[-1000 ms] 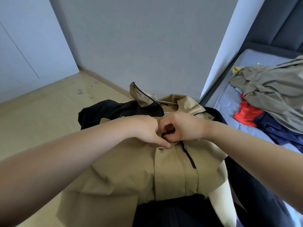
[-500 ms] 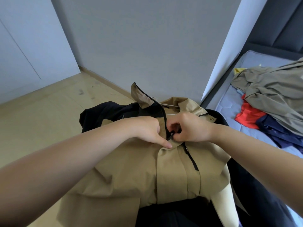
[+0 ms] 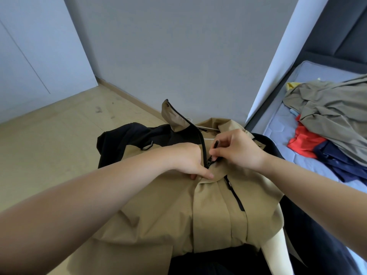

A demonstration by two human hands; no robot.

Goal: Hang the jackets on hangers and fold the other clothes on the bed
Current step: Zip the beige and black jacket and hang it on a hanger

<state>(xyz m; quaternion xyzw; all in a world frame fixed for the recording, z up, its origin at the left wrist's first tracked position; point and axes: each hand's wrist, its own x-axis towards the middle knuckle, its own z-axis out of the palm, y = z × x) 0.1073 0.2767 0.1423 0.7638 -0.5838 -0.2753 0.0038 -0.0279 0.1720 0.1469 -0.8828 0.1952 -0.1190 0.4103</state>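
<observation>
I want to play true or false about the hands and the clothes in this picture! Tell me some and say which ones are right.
1. The right hand pinches the black zipper pull of the tan jacket. True.
2. The left hand is up in the air, touching nothing. False: it grips the jacket's front just below the collar.
3. A red garment lies on the blue-grey mattress. True.
4. The tan jacket is zipped to the very top of its collar. False: the collar is open above the zipper pull.
5. The crumpled olive-grey garment lies on the floor. False: it lies on the mattress, partly over the red garment.
</observation>
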